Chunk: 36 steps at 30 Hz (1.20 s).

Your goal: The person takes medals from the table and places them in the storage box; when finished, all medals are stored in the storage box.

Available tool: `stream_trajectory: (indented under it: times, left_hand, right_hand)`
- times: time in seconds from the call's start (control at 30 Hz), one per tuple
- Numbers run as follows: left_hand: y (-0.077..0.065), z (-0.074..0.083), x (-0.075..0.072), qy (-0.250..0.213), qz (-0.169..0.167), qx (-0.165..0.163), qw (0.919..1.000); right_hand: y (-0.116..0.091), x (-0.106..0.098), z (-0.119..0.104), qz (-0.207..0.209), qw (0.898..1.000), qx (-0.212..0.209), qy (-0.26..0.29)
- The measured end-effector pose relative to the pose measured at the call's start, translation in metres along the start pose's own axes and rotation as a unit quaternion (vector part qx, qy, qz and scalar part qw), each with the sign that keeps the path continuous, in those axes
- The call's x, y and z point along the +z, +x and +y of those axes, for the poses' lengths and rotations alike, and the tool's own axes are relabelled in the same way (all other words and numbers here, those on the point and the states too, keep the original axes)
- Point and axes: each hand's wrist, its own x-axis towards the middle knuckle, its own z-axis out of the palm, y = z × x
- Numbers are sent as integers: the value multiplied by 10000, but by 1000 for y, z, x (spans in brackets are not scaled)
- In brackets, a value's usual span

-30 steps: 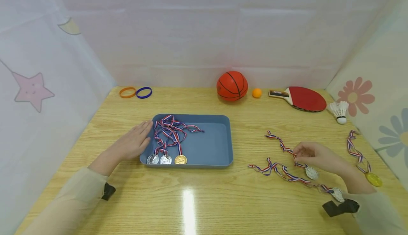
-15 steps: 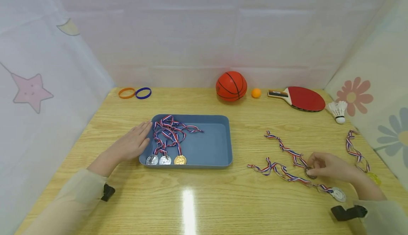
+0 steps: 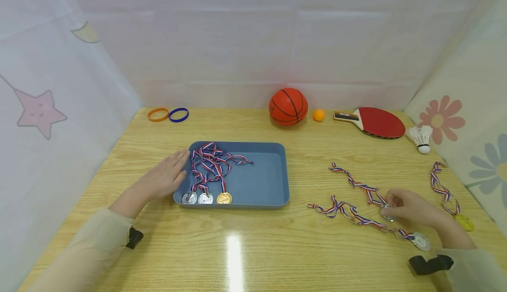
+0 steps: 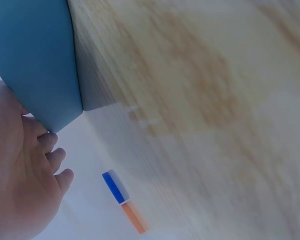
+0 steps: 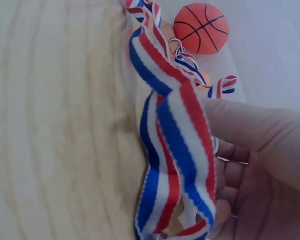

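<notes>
My left hand rests with straight fingers against the left wall of a blue tray. Inside the tray's left part lie two silver medals and a gold medal, their striped ribbons tangled behind them. On the right, my right hand pinches a silver medal between thumb and fingers; its ribbon trails away on the table. Close by lies another silver medal with its ribbon stretched leftward. In the right wrist view a striped ribbon crosses before the right hand and hides the pinched medal.
A gold medal with its ribbon lies at the table's right edge. Along the back are an orange wristband, a blue wristband, a small basketball, an orange ball, a red paddle and a shuttlecock.
My right hand has moved from the nearer silver medal's ribbon down and right to the medal itself, and now pinches it. My left hand has stayed at the tray.
</notes>
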Motion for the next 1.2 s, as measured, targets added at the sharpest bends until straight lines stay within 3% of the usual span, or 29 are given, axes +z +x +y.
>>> stream_trajectory:
  times: [0.27, 0.37, 0.63, 0.73, 0.93, 1.2]
  left_hand:
    - [0, 0, 1, 55, 36, 9, 10000]
    - [0, 0, 1, 47, 45, 15, 10000]
    - [0, 0, 0, 28, 35, -3, 10000]
    - [0, 0, 0, 12, 23, -12, 10000]
    - [-1, -1, 1, 20, -10, -23, 10000]
    - [0, -1, 0, -1, 17, -17, 10000]
  right_hand:
    - [2, -8, 0, -523, 9943, 714, 596]
    - [3, -11, 0, -531, 9910, 898, 840]
    - [9, -22, -10, 426, 9793, 1387, 1410]
    - [11, -29, -16, 594, 9707, 1225, 1977]
    - [24, -38, -28, 517, 9388, 587, 3355]
    - [45, -42, -51, -84, 9249, -97, 3800]
